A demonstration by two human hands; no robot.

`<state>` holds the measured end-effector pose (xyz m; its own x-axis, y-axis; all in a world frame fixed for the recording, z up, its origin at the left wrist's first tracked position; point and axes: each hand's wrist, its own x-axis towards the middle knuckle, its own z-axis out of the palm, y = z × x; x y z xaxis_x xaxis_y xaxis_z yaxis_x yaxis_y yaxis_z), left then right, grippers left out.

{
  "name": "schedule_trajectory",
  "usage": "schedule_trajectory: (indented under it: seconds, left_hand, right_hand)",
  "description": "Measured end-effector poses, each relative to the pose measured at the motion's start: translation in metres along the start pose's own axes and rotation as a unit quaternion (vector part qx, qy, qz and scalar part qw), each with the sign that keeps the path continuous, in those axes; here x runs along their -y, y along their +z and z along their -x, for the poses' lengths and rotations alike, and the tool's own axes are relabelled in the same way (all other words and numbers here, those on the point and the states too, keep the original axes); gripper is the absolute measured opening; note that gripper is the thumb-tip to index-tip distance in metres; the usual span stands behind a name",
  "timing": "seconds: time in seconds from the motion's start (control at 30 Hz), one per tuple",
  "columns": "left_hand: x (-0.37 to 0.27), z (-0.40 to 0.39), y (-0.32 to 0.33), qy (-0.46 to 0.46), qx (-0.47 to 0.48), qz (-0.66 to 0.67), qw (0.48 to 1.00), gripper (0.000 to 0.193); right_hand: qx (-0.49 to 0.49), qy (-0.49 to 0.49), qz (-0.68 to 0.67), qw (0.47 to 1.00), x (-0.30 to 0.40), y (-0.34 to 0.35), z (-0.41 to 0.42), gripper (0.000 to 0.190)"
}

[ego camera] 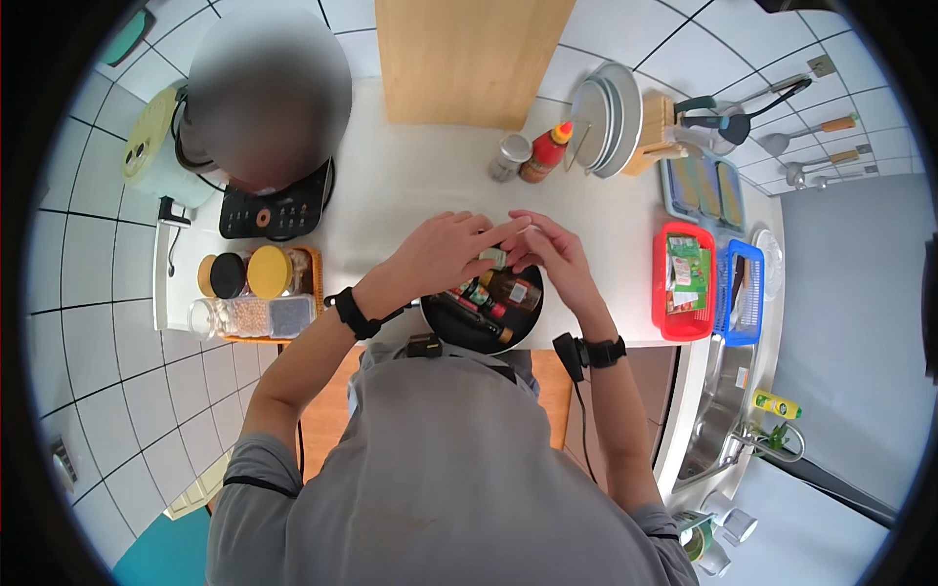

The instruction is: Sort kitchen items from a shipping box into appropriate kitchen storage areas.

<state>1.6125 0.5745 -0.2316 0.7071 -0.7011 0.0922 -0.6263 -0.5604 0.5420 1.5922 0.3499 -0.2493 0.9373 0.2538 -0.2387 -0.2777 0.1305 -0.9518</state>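
A black frying pan (529,316) sits at the counter's front edge, right before my body. Several small condiment bottles lie in it, among them a brown bottle with a white label (517,293) and a dark slim bottle with a gold cap (476,319). Over the pan's far side, my left hand (448,245) reaches in palm down, its index finger stretched to the fingertips of my right hand (551,245). The right fingers are curled. Something small and whitish shows where the fingertips meet, too small to make out. The left wrist lies above the pan's handle.
Beyond the hands stand a shaker jar (508,157), a red sauce bottle (546,152) and upright plates (610,121). To the left are a black cooker panel (272,212) and a basket of jars (319,293). A red basket (684,329), blue basket (741,333) and sink (707,432) lie right.
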Motion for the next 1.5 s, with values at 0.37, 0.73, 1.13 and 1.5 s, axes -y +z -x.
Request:
schedule_trajectory:
  seconds: [0.37, 0.73, 1.13, 1.5]
  left_hand:
    - [-0.017, 0.063, 0.012, 0.041, 0.033, -0.05, 0.997, 0.063]
    - [-0.025, 0.077, 0.019, 0.059, 0.009, -0.049, 0.997, 0.043]
    - [-0.017, 0.072, 0.027, 0.079, 0.009, -0.04, 0.996, 0.06]
    - [0.013, 0.07, 0.036, -0.047, 0.067, 0.125, 0.989, 0.041]
  right_hand:
    - [0.037, -0.034, 0.004, 0.999, -0.014, 0.041, 0.058, 0.026]
    - [0.035, -0.017, 0.004, 0.999, -0.015, 0.046, 0.075, 0.025]
    - [0.051, -0.006, -0.007, 0.999, -0.016, 0.037, 0.076, 0.027]
    - [-0.021, 0.014, -0.027, 0.999, -0.058, 0.017, 0.058, 0.024]
